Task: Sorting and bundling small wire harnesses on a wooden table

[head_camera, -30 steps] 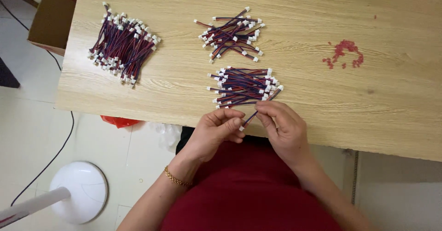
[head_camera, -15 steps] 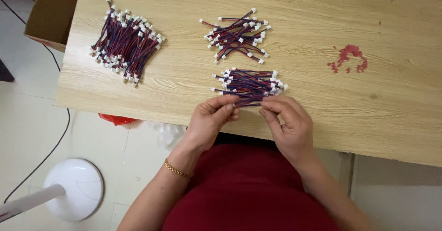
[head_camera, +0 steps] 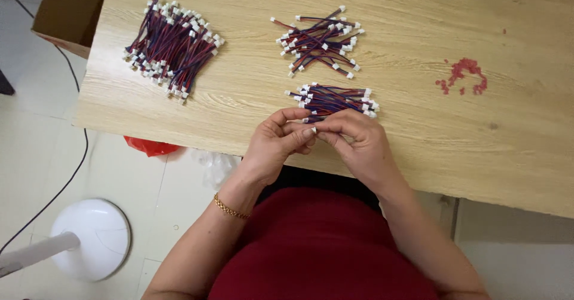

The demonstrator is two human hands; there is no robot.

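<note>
Red-and-blue wire with a small white plug at its end sits pinched between both hands, just over the near edge of the desk. The left hand and the right hand meet fingertip to fingertip, each closed on this one short cable; most of its length is hidden behind the fingers, so how it is being worked cannot be told.

Just beyond the hands, touching the fingertips or nearly so, lies a neat small bundle of the same cables, laid side by side. Farther back is a loose, criss-crossed pile, and well to the left a large tidy heap.

Judging by these piles, much of the sorting looks done: two groups are laid straight, while the loose pile seems left to handle.

Off to the right, a red smear marks the wood. Below the desk stand a white fan base and a cardboard box.
</note>
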